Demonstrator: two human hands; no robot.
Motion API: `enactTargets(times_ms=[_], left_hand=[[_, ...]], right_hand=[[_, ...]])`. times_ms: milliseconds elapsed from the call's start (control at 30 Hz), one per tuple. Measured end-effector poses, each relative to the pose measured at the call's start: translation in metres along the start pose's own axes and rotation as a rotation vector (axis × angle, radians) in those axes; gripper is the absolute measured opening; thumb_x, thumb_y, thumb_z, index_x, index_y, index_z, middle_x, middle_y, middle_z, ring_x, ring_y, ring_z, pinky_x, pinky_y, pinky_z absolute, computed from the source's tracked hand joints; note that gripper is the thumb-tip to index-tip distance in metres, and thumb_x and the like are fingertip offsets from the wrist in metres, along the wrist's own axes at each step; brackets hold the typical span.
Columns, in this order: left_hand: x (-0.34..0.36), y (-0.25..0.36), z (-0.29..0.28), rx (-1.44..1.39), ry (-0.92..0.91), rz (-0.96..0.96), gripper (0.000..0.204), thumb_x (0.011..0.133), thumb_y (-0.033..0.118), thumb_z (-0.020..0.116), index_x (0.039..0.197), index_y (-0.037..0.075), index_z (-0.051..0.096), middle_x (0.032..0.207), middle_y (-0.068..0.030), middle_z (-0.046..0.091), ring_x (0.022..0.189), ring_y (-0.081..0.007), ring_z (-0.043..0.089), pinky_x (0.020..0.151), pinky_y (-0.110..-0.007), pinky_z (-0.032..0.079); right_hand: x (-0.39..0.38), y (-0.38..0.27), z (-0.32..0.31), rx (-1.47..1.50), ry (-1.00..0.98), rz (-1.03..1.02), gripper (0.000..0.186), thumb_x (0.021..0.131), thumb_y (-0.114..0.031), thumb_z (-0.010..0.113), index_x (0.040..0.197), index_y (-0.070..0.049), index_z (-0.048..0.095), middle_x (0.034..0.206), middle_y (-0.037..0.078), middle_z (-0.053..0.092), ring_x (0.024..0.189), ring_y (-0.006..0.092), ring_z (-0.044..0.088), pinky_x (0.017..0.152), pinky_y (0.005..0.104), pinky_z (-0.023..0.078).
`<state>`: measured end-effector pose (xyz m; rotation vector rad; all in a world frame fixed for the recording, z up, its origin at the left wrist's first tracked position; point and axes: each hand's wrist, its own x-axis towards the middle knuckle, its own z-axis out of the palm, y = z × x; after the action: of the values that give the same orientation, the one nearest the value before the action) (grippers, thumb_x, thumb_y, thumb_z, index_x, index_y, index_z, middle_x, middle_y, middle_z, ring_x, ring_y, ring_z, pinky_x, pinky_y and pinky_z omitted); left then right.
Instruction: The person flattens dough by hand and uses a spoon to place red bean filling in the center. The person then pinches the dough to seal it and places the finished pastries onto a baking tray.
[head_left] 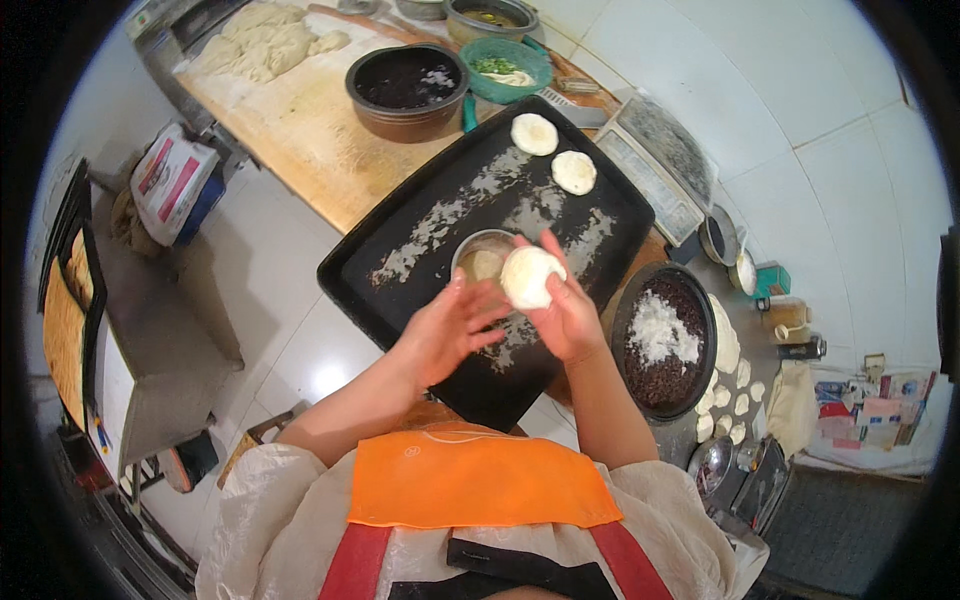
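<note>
My right hand (568,325) is closed round a flat white dough disc (532,278), raised above the large black baking tray (400,305). Beside it my left hand (445,335) is open, its fingers spread and slightly blurred. Just beyond the left thumb, a small round metal bowl (463,247) sits over the tray, with something pale inside; whether the thumb touches its rim I cannot tell. Two more dough discs, one farther back (534,134) and one nearer (574,172), lie at the tray's far right. Greyish floury streaks mark the tray's surface.
A dark bowl (407,130) and a green basin (543,68) stand behind the tray. A dough mass (262,42) rests on the wooden table (300,150). To the right are a pan of dark filling topped with white powder (665,340), several dough pieces (722,397) and a scale (640,178).
</note>
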<state>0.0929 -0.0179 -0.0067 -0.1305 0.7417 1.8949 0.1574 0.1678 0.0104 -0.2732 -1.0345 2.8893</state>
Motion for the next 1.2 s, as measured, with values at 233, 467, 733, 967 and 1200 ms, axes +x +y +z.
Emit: enactTargets(times_ms=[233, 467, 733, 967, 1200], left_hand=[[0.059, 0.017, 0.042, 0.236, -0.083, -0.041, 0.069, 0.099, 0.058, 0.034, 0.143, 0.005, 0.038, 0.135, -0.0112, 0.051, 0.119, -0.0239, 0.054, 0.094, -0.039, 0.046], [0.047, 0.053, 0.009, 0.620, 0.091, 0.455, 0.062, 0.098, 0.032, 0.056, 0.148, 0.007, 0.032, 0.149, -0.0136, 0.038, 0.131, -0.0262, 0.046, 0.099, -0.040, 0.043], [-0.019, 0.024, -0.095, 1.207, 0.539, 0.829, 0.046, 0.090, 0.004, 0.060, 0.134, -0.005, 0.047, 0.122, -0.0199, 0.062, 0.109, -0.0283, 0.062, 0.095, -0.036, 0.047], [-0.013, 0.019, -0.096, 1.622, 0.494, 0.956, 0.043, 0.086, 0.005, 0.062, 0.126, -0.006, 0.053, 0.104, -0.0209, 0.065, 0.090, -0.0367, 0.063, 0.080, -0.040, 0.050], [-0.008, 0.020, -0.095, 1.677, 0.491, 0.951, 0.036, 0.084, 0.009, 0.065, 0.117, -0.005, 0.059, 0.098, -0.0198, 0.066, 0.083, -0.0377, 0.063, 0.073, -0.041, 0.051]], right_hand=[[-0.002, -0.034, 0.007, -1.343, 0.070, -0.341, 0.083, 0.067, -0.009, 0.081, 0.141, -0.006, 0.044, 0.140, 0.013, 0.050, 0.124, 0.0256, 0.053, 0.102, 0.0364, 0.042], [0.089, -0.083, -0.067, -1.581, 0.717, -0.414, 0.053, 0.059, -0.020, 0.084, 0.107, -0.004, 0.069, 0.113, 0.014, 0.066, 0.105, 0.0300, 0.064, 0.091, 0.0373, 0.050], [0.173, -0.124, -0.179, -1.938, 1.257, -0.041, 0.065, 0.083, -0.034, 0.068, 0.138, -0.004, 0.049, 0.148, 0.016, 0.040, 0.138, 0.0339, 0.036, 0.108, 0.0520, 0.035], [0.174, -0.074, -0.225, -2.246, 0.984, -0.008, 0.073, 0.093, -0.036, 0.058, 0.148, 0.000, 0.026, 0.156, 0.017, 0.024, 0.146, 0.0333, 0.017, 0.118, 0.0479, 0.015], [0.177, -0.080, -0.200, -2.092, 0.939, 0.197, 0.085, 0.093, -0.052, 0.051, 0.151, 0.001, 0.018, 0.159, 0.020, 0.015, 0.148, 0.0353, 0.009, 0.118, 0.0497, 0.011]])
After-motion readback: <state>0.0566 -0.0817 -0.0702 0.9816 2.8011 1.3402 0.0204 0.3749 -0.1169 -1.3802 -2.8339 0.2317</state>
